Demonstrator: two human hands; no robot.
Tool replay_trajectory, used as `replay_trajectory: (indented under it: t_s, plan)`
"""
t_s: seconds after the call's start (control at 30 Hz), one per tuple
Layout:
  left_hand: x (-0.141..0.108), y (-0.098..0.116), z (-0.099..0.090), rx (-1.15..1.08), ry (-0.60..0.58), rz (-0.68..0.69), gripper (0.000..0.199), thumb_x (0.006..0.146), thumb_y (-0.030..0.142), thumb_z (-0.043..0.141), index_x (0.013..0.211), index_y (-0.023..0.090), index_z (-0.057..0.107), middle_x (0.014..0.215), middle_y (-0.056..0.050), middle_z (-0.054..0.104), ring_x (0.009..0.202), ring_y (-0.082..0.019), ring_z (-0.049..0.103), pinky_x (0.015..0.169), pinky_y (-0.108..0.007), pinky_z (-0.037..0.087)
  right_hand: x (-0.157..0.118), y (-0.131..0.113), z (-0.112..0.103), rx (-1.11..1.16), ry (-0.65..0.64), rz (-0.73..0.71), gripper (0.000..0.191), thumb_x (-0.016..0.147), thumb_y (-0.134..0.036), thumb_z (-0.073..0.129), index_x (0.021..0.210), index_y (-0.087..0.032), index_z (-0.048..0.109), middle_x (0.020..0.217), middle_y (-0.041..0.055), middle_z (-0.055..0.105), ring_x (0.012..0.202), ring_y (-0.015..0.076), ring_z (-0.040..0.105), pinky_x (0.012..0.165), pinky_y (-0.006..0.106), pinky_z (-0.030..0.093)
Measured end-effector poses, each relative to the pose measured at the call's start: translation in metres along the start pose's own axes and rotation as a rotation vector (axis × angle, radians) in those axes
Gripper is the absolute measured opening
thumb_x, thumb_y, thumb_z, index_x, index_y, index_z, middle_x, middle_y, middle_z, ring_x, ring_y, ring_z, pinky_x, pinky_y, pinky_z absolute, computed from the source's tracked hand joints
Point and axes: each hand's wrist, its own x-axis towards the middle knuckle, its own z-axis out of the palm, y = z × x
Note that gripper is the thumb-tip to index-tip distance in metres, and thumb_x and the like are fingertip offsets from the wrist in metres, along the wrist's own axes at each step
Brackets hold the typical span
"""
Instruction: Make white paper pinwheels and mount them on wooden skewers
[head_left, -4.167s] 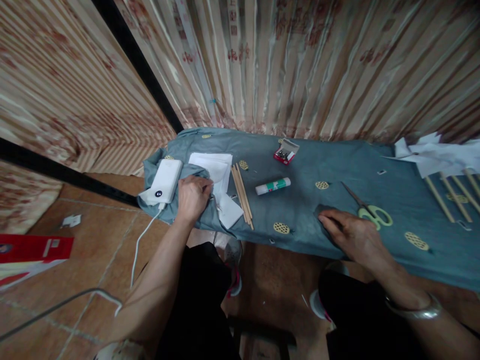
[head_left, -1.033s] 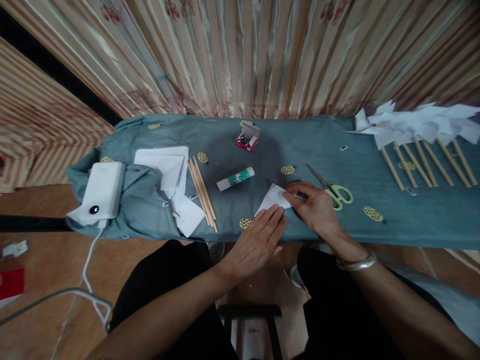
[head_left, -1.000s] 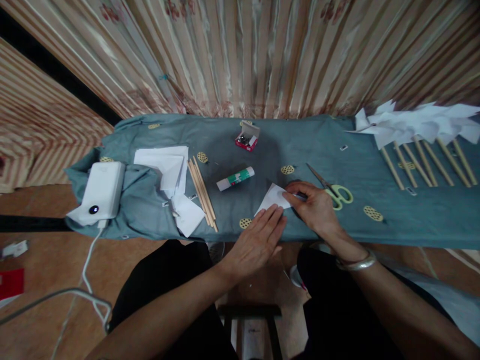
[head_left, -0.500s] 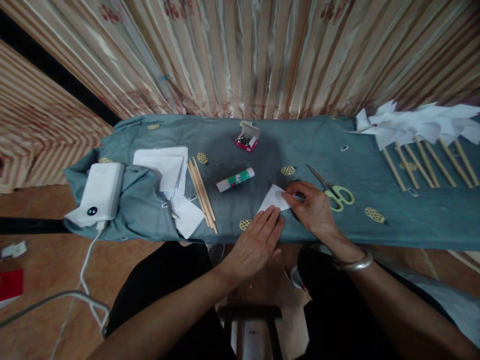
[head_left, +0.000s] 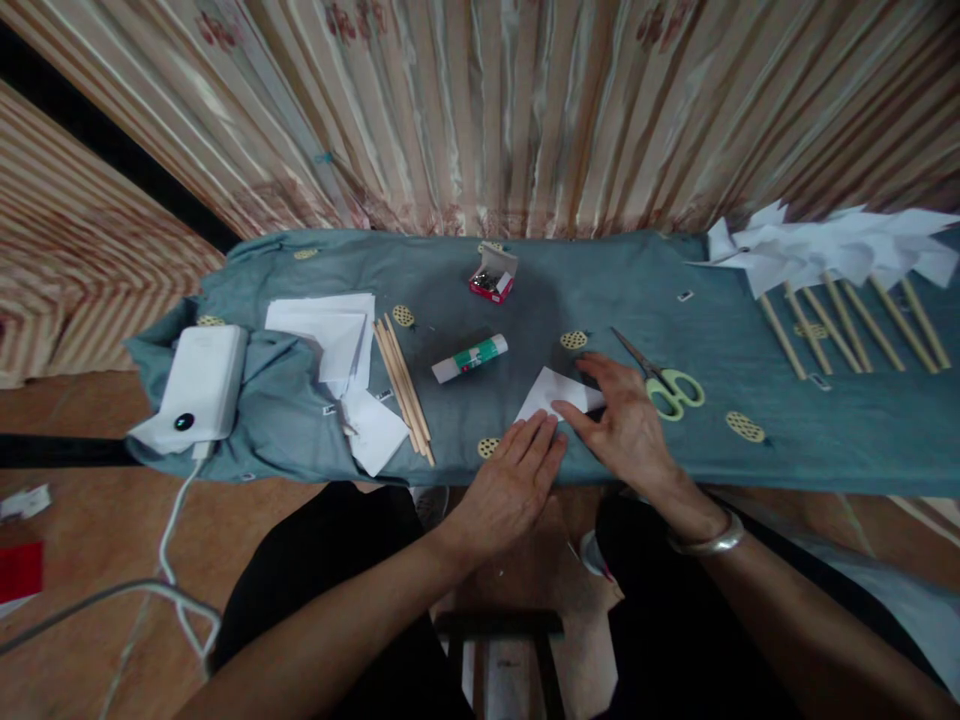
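A folded white paper (head_left: 556, 388) lies on the cloth-covered table near its front edge. My left hand (head_left: 514, 482) rests flat on the paper's lower edge, fingers stretched out. My right hand (head_left: 626, 420) is at the paper's right side, thumb and forefinger spread apart, the thumb over the sheet. Green-handled scissors (head_left: 660, 382) lie just beyond my right hand with their blades partly open. Behind the paper, to the left, is a green and white glue stick (head_left: 470, 358).
A small open red box (head_left: 491, 283) holds metal pieces. Wooden sticks (head_left: 405, 395), white paper sheets (head_left: 352, 340) and a white power bank (head_left: 204, 385) with a cable sit at left. Several paper pinwheels on sticks (head_left: 840, 250) lie at right. A curtain hangs behind.
My right thumb and forefinger have spread apart and the thumb has moved left over the paper, showing more of it. My left hand has stayed almost still.
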Motion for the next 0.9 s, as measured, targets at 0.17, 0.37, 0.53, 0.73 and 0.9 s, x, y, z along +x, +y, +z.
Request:
replay_trajectory:
  t_s: [0.17,0.37,0.53,0.73,0.9]
  plan:
    - [-0.002,-0.002,0.0,0.048,0.045,0.018,0.054,0.094,0.021,0.051,0.142,0.001,0.037,0.15,-0.025,0.043,0.145,-0.036,0.033,0.116,-0.051,0.038,-0.013,0.008,-0.005,-0.048,0.004,0.022,0.059,0.092,-0.054,0.052,0.132,-0.011,0.055,0.138,0.0227,0.056,0.13,0.0359,0.051,0.106,0.055,0.042]
    - [-0.017,-0.011,-0.009,0.078,0.091,0.011,0.044,0.096,0.018,0.049,0.137,0.004,0.044,0.145,-0.021,0.052,0.139,-0.031,0.045,0.112,-0.045,0.045,-0.018,0.018,-0.016,-0.072,0.032,0.037,0.044,0.095,-0.039,0.049,0.126,-0.011,0.059,0.135,0.0228,0.058,0.13,0.0353,0.051,0.108,0.056,0.04]
    - [-0.028,-0.018,-0.025,0.028,0.094,-0.006,0.038,0.098,0.017,0.044,0.134,0.007,0.048,0.138,-0.018,0.059,0.133,-0.026,0.053,0.108,-0.041,0.05,-0.02,0.024,-0.014,-0.053,0.06,0.016,0.035,0.094,-0.027,0.046,0.121,-0.011,0.061,0.132,0.0223,0.06,0.126,0.0333,0.055,0.107,0.055,0.042]
    - [-0.03,-0.021,-0.03,-0.009,0.139,0.003,0.034,0.098,0.017,0.045,0.13,0.007,0.052,0.132,-0.016,0.063,0.126,-0.026,0.058,0.102,-0.041,0.055,-0.017,0.024,-0.021,0.03,0.046,0.033,0.036,0.09,-0.016,0.04,0.116,-0.016,0.065,0.129,0.017,0.064,0.124,0.0297,0.058,0.106,0.055,0.044]
    - [-0.03,-0.023,-0.029,-0.041,0.178,0.015,0.032,0.098,0.019,0.046,0.126,0.007,0.055,0.128,-0.017,0.065,0.124,-0.027,0.06,0.1,-0.043,0.056,-0.01,0.018,-0.032,0.137,-0.049,0.075,0.033,0.095,-0.03,0.044,0.116,-0.019,0.067,0.131,0.0138,0.065,0.125,0.0287,0.058,0.108,0.053,0.043]
